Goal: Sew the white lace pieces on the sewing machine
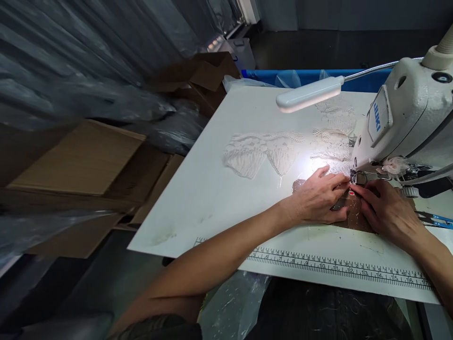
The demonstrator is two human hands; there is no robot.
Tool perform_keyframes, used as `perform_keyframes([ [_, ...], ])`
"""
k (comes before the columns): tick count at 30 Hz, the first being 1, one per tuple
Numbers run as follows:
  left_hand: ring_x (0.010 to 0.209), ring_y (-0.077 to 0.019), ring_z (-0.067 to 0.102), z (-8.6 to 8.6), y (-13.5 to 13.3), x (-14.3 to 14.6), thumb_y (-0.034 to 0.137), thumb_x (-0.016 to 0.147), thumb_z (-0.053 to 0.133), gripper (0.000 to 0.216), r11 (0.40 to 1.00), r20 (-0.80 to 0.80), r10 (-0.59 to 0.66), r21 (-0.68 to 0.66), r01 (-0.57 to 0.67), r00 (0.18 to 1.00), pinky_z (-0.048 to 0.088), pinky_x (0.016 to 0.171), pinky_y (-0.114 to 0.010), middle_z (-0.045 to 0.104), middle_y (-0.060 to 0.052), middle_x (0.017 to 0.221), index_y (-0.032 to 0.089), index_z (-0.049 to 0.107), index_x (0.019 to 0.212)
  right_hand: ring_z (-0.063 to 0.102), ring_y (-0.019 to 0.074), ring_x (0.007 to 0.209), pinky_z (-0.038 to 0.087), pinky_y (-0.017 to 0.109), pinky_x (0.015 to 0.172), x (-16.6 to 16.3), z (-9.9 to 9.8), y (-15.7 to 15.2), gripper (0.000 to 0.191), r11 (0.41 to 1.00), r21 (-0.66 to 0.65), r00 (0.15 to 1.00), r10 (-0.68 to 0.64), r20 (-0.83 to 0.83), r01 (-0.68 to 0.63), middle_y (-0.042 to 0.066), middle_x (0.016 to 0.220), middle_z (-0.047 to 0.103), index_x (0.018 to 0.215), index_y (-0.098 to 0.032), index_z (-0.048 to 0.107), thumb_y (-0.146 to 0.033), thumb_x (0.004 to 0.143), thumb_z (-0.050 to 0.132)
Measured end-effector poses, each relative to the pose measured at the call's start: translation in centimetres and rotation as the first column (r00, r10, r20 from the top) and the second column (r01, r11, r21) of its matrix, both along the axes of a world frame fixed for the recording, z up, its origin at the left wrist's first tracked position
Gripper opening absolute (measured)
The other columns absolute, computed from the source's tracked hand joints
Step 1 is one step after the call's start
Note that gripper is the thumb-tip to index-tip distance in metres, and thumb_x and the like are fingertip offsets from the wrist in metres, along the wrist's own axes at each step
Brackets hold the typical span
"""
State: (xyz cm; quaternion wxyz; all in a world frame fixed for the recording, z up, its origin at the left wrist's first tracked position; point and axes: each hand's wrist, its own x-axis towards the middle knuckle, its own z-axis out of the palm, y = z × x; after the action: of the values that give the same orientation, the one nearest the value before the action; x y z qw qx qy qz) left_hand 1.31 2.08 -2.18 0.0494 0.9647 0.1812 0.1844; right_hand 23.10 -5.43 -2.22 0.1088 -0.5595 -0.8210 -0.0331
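Brown fabric lies on the white surface right in front of the sewing machine, its far edge at the presser foot and most of it covered by both hands. The left hand rests flat on the fabric's left part, its fingers stretched out, close together and pointing at the foot, so they press down rather than grip. The right hand lies on the fabric's right part with its fingers bent and their tips touching the left hand's tips just before the foot; whether they pinch the fabric or only press on it cannot be told. White lace shows brightly lit just beyond the left hand, and more lace pieces lie spread out farther left, apart from the hands. A white gooseneck lamp hangs over them. A printed ruler runs along the surface's near edge, and blue-handled snips lie to the right of the right hand. Cardboard boxes stand on the floor to the left.
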Motion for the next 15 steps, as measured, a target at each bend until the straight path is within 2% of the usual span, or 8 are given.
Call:
perform_keyframes([
  [5, 0.108, -0.0243, 0.065, 0.6, 0.2, 0.1, 0.042, 0.095, 0.044, 0.047, 0.998, -0.071, 0.018, -0.053, -0.022, 0.997, 0.041, 0.113, -0.051, 0.064, -0.015, 0.127, 0.009, 0.065, 0.120, 0.067, 0.0224, 0.081, 0.054, 0.036, 0.072, 0.3, -0.2, -0.1, 0.039, 0.999, 0.030, 0.996, 0.030, -0.080, -0.027, 0.011, 0.099, 0.069, 0.128, -0.023, 0.068, -0.029, 0.098, 0.043],
  [9, 0.118, -0.0263, 0.062, 0.9, 0.3, 0.0, 0.047, 0.095, 0.047, 0.052, 0.996, -0.107, 0.021, -0.079, -0.030, 0.994, 0.039, 0.116, -0.050, 0.060, -0.016, 0.135, 0.009, 0.061, 0.128, 0.070, 0.0254, 0.091, 0.058, 0.038, 0.074, 1.2, 0.6, -0.1, 0.040, 1.000, -0.006, 0.970, -0.019, -0.244, 0.018, 0.014, 0.110, 0.070, 0.122, -0.020, 0.070, -0.035, 0.100, 0.040],
  [12, 0.124, -0.0277, 0.060, 0.8, 0.4, -0.1, 0.049, 0.095, 0.050, 0.056, 0.995, -0.120, 0.024, -0.093, -0.035, 0.992, 0.036, 0.119, -0.051, 0.058, -0.017, 0.139, 0.008, 0.058, 0.133, 0.071, 0.0282, 0.093, 0.059, 0.041, 0.077, 1.9, 1.5, 0.2, 0.040, 0.992, -0.123, 0.938, -0.074, -0.340, 0.034, 0.015, 0.110, 0.071, 0.110, -0.018, 0.071, -0.040, 0.099, 0.039],
  [15, 0.127, -0.0289, 0.058, 0.9, 0.6, -0.2, 0.050, 0.094, 0.053, 0.059, 0.993, -0.136, 0.021, -0.114, -0.036, 0.990, 0.035, 0.120, -0.052, 0.057, -0.017, 0.141, 0.008, 0.056, 0.136, 0.070, 0.0278, 0.086, 0.058, 0.041, 0.073, 2.4, 2.3, 0.8, 0.040, 0.961, -0.273, 0.896, -0.165, -0.413, 0.051, 0.013, 0.098, 0.072, 0.097, -0.019, 0.068, -0.047, 0.097, 0.041],
])
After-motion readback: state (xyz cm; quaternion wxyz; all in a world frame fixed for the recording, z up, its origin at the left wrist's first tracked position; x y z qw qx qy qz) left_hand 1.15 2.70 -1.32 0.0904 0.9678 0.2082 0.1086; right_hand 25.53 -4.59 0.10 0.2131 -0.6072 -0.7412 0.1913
